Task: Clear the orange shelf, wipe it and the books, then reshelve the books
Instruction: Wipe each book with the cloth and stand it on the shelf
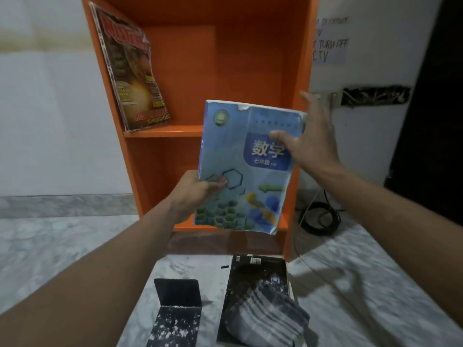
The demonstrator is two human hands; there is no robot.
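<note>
Where the marble floor (75, 246) lies nearest the camera, a black metal bookend (175, 309) stands speckled with white dust. Just to its right lies a dark book (253, 279), also dusty, with a grey striped cloth (270, 316) bunched on its near end.

Above these, two bare forearms reach forward. The left hand (195, 194) grips a blue textbook (240, 171) at its lower left edge, thumb on the front cover and fingers hidden behind. The book is held upright in the air, tilted slightly, with its cover facing the camera (white Chinese characters on a darker blue panel, hexagon shapes below). The right hand (310, 141) meets the book at its upper right: the thumb presses on the cover near the characters, while the fingers (315, 106) are spread wide and blurred beyond the book's edge, so a firm hold on that side cannot be told.

Behind the book stands the orange shelf (225, 71), its back against a pale wall (50, 121). Its upper compartment holds one magazine (132, 73) with a dark red and orange cover, leaning against the left side panel. The lower compartment is mostly hidden by the book.

To the right of the shelf a coil of black cable (320, 219) sits on the floor, and a handwritten paper notice (330, 41) hangs on the wall.
</note>
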